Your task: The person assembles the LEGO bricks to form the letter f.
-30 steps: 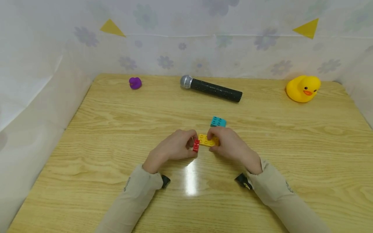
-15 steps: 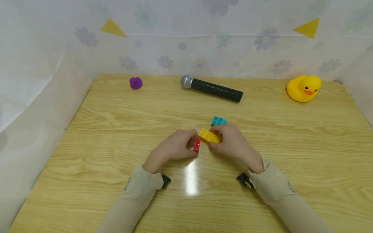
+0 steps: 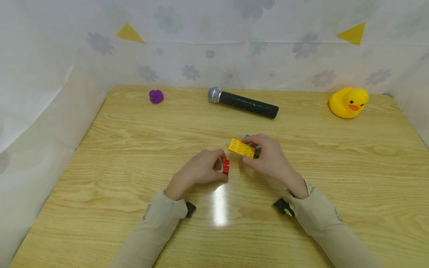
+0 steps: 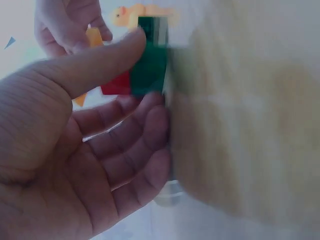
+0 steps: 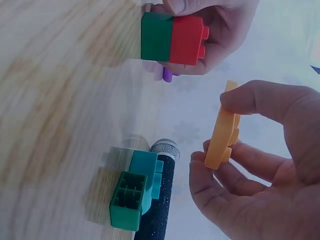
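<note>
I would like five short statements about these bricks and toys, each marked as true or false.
1. The right hand pinches the yellow brick. True.
2. The left hand holds a red brick stacked on a green brick. True.
3. The yellow brick touches the red brick. False: a gap separates them.
4. The microphone lies between the purple toy and the yellow duck. True.
5. The microphone's silver end is nearer the yellow duck. False: it is nearer the purple toy.

Curtained play nook: flowered sheet (image 3: 221,29), wood-grain table (image 3: 151,130), toy duck (image 3: 346,106).
</note>
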A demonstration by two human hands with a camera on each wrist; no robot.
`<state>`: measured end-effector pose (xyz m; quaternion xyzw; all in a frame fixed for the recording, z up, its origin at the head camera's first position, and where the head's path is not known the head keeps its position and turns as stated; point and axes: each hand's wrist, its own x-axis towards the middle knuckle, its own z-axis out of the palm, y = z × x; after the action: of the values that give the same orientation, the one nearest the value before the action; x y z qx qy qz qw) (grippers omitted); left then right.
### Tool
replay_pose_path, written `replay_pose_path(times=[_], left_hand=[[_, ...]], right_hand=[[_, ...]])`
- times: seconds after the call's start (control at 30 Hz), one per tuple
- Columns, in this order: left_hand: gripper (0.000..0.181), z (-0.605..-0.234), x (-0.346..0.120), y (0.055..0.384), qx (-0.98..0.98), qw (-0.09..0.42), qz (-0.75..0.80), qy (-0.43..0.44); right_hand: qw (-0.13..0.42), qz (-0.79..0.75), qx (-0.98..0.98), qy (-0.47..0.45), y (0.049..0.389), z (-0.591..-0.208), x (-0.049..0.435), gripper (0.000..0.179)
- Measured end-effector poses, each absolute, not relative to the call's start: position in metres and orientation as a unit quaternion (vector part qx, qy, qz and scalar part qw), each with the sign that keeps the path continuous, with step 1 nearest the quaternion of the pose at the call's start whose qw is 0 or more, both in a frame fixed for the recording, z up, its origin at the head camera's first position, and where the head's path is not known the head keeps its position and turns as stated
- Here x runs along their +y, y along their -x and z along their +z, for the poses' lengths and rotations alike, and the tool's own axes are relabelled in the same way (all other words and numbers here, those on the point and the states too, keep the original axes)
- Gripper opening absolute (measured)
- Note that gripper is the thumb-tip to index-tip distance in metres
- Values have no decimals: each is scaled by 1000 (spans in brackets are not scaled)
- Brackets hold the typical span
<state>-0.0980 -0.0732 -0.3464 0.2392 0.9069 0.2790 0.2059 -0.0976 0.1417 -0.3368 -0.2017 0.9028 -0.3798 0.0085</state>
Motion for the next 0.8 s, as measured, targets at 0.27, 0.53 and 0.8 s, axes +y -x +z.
replay_pose_path(times=[0.27,0.53,0.8], left_hand=[[36,-346,-75,99,899,204,295,-250],[42,-348,-75,98,895,205,314,-240],[36,-345,-80,100,890,208,319,-250]], right_hand=[[0,-403,876,267,98,-338,141,39],[8,-403,855,326,97,-340,138,37],[30,-387,858,338,97,-343,135,35]])
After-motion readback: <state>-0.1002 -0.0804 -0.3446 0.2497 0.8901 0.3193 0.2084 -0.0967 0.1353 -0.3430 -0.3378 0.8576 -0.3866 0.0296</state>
